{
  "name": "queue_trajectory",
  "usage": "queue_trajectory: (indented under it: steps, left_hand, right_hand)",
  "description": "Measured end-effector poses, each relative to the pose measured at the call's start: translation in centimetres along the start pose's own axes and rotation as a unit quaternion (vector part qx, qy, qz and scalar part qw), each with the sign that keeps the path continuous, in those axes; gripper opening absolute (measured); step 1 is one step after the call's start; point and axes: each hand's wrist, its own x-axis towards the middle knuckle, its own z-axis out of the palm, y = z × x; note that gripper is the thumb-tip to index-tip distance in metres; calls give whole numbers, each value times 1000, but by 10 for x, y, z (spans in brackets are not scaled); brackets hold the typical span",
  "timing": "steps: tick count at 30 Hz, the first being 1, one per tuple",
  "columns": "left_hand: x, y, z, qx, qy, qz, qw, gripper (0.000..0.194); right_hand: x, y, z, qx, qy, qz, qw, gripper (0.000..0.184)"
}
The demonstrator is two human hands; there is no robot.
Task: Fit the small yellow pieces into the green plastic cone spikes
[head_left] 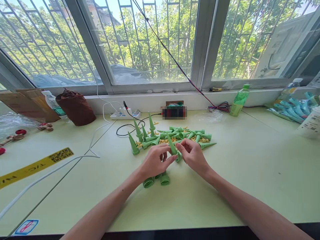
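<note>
A green plastic plant-watering spike (171, 144) stands tilted with its point upward, gripped between the thumb and fingers of my left hand (157, 160). My right hand (194, 156) is closed in a pinch right beside the spike's threaded collar; what sits between its fingertips is hidden. Below my left wrist are several green spikes with open threaded ends (165, 180), partly covered by the hand. Beyond my hands lies a pile of loose green spikes (180, 134) mixed with small yellow valves (174, 140). At the pile's left, several spikes (138, 130) stand upright with yellow valves fitted.
A white power strip (122, 115) with cables and a pixelated device (174, 112) are at the back. A brown bag (75, 106) stands left, a green bottle (239, 100) right. A white cable (53, 169) and yellow tape (35, 167) cross the table's left side.
</note>
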Motion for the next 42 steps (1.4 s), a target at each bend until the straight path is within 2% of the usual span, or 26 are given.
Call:
queue_trajectory:
  steps: [7,20,24,29,37,42]
  left_hand:
    - [0,-2,2,26,6,34,999,19]
    - [1,-7,5,30,14,49,998,19]
    - [3,-7,5,12,26,35,999,20]
    - [6,-6,5,-58,31,-6,998,16]
    - [9,-11,7,-174,38,-95,979,32]
    - [10,-11,7,-213,39,-107,970,35]
  right_hand:
    - [1,4,-1,-35,14,-18,999,36]
    - [2,7,-3,-49,19,-27,998,36]
    - [3,9,-5,-33,7,-22,999,35]
    - [5,11,-7,-30,-4,-20,999,37]
    - [6,11,-6,-2,-27,-18,999,36]
    - [5,10,-5,-1,-52,-18,998,33]
